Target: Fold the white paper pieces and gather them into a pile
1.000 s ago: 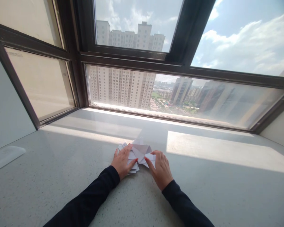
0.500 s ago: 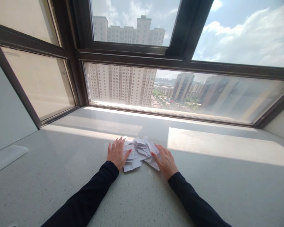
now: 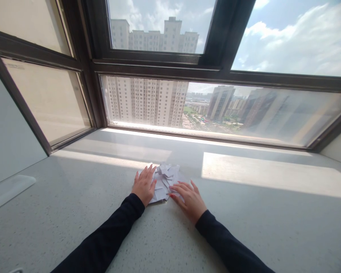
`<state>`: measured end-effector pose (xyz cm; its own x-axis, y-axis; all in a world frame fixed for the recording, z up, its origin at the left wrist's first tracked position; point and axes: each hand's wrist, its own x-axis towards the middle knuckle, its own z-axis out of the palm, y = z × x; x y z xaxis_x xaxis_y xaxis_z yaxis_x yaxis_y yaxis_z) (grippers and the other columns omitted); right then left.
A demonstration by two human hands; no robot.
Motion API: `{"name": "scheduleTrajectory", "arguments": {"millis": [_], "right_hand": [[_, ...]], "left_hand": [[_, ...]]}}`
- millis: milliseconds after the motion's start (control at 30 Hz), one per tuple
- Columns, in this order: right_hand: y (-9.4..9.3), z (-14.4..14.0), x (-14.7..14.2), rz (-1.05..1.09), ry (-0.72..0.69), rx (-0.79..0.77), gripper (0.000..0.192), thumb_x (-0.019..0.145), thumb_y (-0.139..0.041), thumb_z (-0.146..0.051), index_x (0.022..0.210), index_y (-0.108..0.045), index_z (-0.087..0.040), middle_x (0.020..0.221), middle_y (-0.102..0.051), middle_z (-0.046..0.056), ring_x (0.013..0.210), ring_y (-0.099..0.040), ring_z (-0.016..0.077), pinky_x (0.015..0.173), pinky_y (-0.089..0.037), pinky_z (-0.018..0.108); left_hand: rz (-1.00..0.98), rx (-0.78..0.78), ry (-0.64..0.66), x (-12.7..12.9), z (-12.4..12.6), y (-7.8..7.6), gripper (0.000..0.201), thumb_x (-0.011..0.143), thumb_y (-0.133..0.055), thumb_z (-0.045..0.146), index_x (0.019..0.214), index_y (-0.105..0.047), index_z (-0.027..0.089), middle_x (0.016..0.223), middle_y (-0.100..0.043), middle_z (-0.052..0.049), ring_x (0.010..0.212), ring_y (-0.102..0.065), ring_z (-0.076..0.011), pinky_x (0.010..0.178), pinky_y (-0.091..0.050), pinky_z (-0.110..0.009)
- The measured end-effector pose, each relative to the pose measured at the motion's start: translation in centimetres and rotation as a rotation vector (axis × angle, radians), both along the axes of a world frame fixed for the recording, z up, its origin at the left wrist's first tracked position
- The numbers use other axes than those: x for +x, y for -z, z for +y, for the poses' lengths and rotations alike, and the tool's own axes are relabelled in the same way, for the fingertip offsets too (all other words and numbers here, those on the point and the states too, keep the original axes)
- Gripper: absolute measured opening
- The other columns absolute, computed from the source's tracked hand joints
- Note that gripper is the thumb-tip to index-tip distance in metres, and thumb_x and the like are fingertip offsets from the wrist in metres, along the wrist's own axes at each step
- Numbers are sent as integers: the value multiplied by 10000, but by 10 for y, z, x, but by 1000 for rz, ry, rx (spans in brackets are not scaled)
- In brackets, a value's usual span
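A loose heap of white paper pieces lies on the speckled pale sill. Along the heap's left side rests my left hand, fingers stretched forward and thumb against the paper. My right hand lies at the right side, its fingers extended over the edge of the heap. Both hands touch the pieces without gripping any. Some paper is hidden under the fingers.
A white, flat, elongated object lies at the left edge of the sill. Dark window frames rise behind and to the left. A small pale object shows partly at the bottom left.
My right hand has moved left and turned inward, pushing the paper together. My left hand has shifted slightly right. The heap is now narrower.
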<state>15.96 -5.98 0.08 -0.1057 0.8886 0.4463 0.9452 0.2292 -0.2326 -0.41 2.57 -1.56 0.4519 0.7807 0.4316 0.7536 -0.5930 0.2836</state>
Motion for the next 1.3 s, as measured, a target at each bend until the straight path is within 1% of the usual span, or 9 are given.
{"name": "scheduleTrajectory", "arguments": {"millis": [133, 300, 400, 500, 700, 800, 1033, 1167, 1300], "right_hand": [[-3, 2, 16, 197, 195, 130, 423, 812, -263, -411, 612, -560, -187, 614, -565, 26, 632, -498, 136, 644, -352, 258], [1, 6, 32, 479, 265, 39, 512, 804, -197, -469, 492, -484, -184, 415, -429, -24, 431, -442, 104, 470, -349, 216], [6, 11, 38, 446, 308, 118, 483, 784, -237, -493, 578, -542, -180, 570, -538, 22, 595, -503, 143, 574, -398, 261], [13, 14, 38, 370, 291, 148, 427, 773, -285, -482, 856, -565, -170, 859, -582, 75, 843, -500, 189, 745, -395, 337], [17, 10, 16, 342, -50, -98, 425, 789, -303, -420, 1116, -423, -177, 1100, -506, 78, 1025, -444, 174, 863, -362, 311], [11, 10, 13, 457, -68, -39, 408, 813, -255, -384, 1152, -373, -190, 1145, -468, 65, 1045, -430, 151, 861, -368, 292], [13, 19, 38, 629, 166, 100, 417, 809, -224, -415, 1052, -455, -167, 1072, -519, 85, 1017, -450, 174, 872, -353, 340], [20, 21, 41, 673, 121, 53, 433, 799, -241, -437, 1083, -421, -165, 1113, -486, 94, 1052, -419, 176, 890, -334, 351], [22, 21, 38, 716, -11, -18, 426, 793, -269, -442, 1092, -412, -174, 1111, -489, 92, 1039, -433, 168, 874, -348, 326]], "left_hand": [[-79, 57, 148, 2, -10, -10, 369, 696, -376, 159, 1057, -442, 191, 1146, -450, -63, 1076, -359, -205, 891, -288, -368], [-135, 62, 173, -2, -17, -26, 201, 650, -386, 121, 792, -517, 179, 802, -525, -40, 795, -473, -174, 737, -386, -303], [-124, 58, 125, -4, -15, -27, 180, 670, -383, 147, 783, -520, 179, 775, -518, -40, 777, -469, -180, 720, -384, -310], [-120, 44, 79, -4, -11, -21, 249, 670, -400, 165, 893, -507, 188, 886, -528, -43, 841, -465, -193, 743, -370, -327], [-151, 49, 67, -3, -3, -10, 356, 727, -376, 233, 1079, -407, 192, 1104, -474, -49, 1020, -404, -195, 852, -317, -342], [-173, 76, 38, -4, -1, -11, 372, 750, -353, 264, 1110, -377, 172, 1135, -454, -64, 1068, -370, -190, 884, -298, -336], [-2, 100, 104, 22, -28, -24, 416, 751, -349, 422, 1128, -388, 250, 1264, -331, -42, 1178, -193, -256, 926, -162, -489], [96, 102, 164, 48, -36, -15, 545, 693, -327, 571, 1151, -375, 281, 1293, -286, -57, 1187, -108, -332, 870, -59, -609], [184, 11, 74, 51, -23, -1, 570, 669, -324, 599, 1148, -393, 298, 1267, -329, -75, 1171, -121, -372, 826, -13, -650]]}}
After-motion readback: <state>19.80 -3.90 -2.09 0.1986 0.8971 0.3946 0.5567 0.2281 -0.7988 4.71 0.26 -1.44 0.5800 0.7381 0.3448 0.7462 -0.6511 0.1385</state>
